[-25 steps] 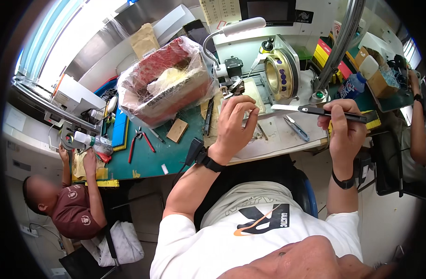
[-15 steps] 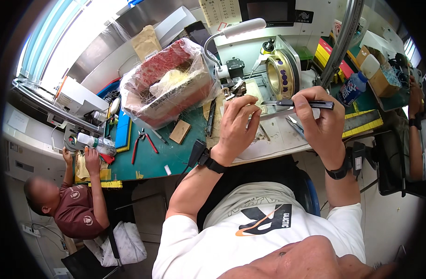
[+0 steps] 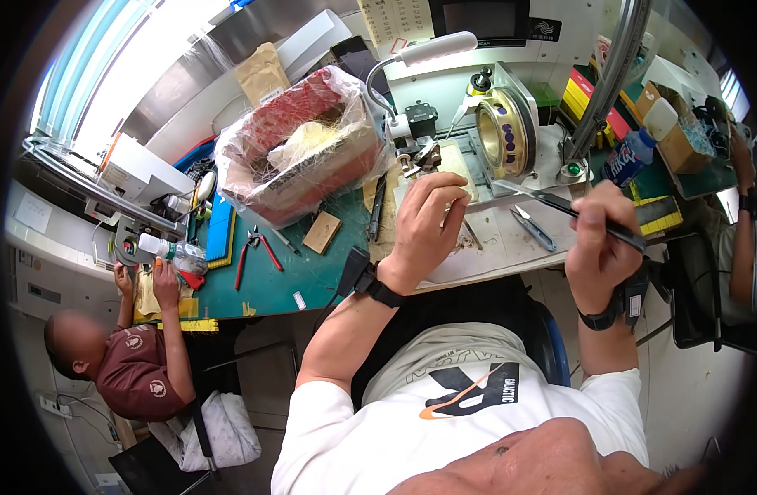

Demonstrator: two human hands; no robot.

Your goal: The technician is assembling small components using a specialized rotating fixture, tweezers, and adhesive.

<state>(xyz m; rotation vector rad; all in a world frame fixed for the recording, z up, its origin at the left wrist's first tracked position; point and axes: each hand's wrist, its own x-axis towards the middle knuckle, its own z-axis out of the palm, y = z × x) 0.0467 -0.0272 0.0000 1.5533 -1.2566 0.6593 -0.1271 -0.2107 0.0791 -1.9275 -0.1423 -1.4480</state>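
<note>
My right hand [image 3: 603, 235] is closed around a utility knife [image 3: 589, 213] with a black handle, whose thin metal blade points left toward the machine. My left hand [image 3: 428, 227] hovers over the front of the worktable with fingers bent and pinched together; anything between the fingertips is hidden or too small to name. Just beyond the hands stands a machine with a gold wheel [image 3: 496, 136] that bears dark purple marks. Small metal clamp parts [image 3: 420, 158] sit past my left fingers. Between the hands, grey-handled pliers [image 3: 534, 227] lie on a white sheet.
A plastic-lined carton [image 3: 312, 177] of fine fibres stands at left. Red-handled cutters [image 3: 257, 256] and a wooden block [image 3: 321, 233] lie before it. A lamp [image 3: 436, 49] arches overhead. A blue-labelled bottle [image 3: 629, 157] stands right. A co-worker [image 3: 143, 363] sits far left.
My right hand has moved right and toward me with the knife, whose blade has drawn away from my left fingers. The left hand has barely shifted. The pliers show more fully.
</note>
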